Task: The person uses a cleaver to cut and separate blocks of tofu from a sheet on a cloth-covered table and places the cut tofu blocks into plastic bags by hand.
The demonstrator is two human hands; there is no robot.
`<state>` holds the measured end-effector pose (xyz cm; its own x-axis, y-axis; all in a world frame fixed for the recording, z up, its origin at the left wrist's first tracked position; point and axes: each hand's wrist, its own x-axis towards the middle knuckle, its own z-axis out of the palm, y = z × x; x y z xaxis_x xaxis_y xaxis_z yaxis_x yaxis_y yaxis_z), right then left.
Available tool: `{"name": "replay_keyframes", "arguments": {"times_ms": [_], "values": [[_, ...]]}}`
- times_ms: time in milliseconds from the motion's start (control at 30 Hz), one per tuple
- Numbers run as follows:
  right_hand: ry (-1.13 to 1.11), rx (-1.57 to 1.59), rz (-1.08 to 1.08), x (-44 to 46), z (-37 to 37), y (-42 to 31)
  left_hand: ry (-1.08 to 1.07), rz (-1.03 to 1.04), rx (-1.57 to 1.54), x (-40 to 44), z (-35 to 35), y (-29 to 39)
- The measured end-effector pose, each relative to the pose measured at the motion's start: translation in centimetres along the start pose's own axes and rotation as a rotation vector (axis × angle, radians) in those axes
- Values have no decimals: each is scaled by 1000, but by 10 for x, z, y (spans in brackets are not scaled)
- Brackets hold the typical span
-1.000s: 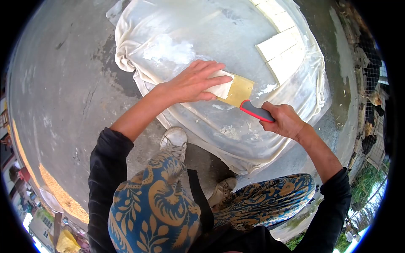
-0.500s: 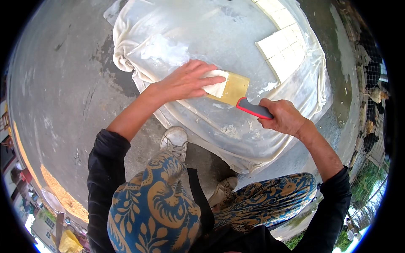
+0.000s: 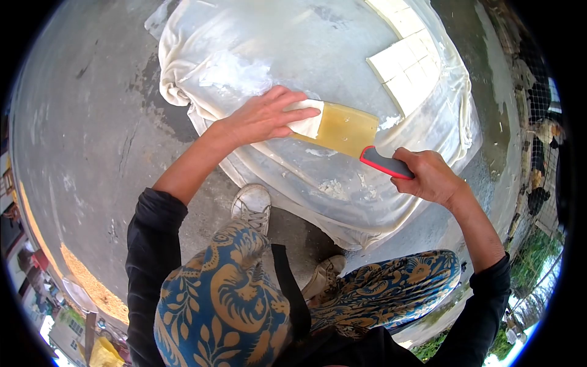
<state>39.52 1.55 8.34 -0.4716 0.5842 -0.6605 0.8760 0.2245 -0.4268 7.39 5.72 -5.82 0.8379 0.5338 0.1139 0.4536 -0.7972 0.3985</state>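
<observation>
One right hand grips one broad-bladed knife by its gray-and-red handle, while one left hand grasps one white piece at the blade's far end, its fingers hiding part. Two groups of white blocks lie on the plastic-covered surface; one runs out of view, its exact count unclear.

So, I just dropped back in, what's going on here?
The person's right hand holds a wide cleaver by its gray and red handle. The left hand lies over a white piece at the end of the blade away from the handle. Ahead and to the right, white blocks with lines across them sit on a pale sheet.
</observation>
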Motion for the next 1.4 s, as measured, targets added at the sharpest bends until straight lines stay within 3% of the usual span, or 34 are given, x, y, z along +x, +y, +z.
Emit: {"name": "replay_keyframes", "arguments": {"times_ms": [267,333,667,833,967,1033,1100,1167,1233,1333,1400], "values": [[100,-24,76,-66,15,39,-13,1,144,0,14,4],[147,65,203,-81,28,51,-52,-41,91,0,14,6],[227,297,338,-40,112,94,11,-103,93,14,21,17],[396,-168,253,-25,132,104,56,-105,49,21,32,23],[305,-285,244,-10,125,99,47,-124,50,19,28,21],[420,-293,163,2,106,70,55,-115,55,19,27,20],[436,176,243,28,93,42,54,-112,36,21,24,19],[409,870,210,71,103,22,50,-104,30,20,19,17],[351,1218,285,108,88,-12,71,-111,31,18,22,18],[416,1231,327,146,85,-26,72,-120,45,22,21,16],[371,1420,265,153,88,-29,67,-135,29,15,20,14]]}}
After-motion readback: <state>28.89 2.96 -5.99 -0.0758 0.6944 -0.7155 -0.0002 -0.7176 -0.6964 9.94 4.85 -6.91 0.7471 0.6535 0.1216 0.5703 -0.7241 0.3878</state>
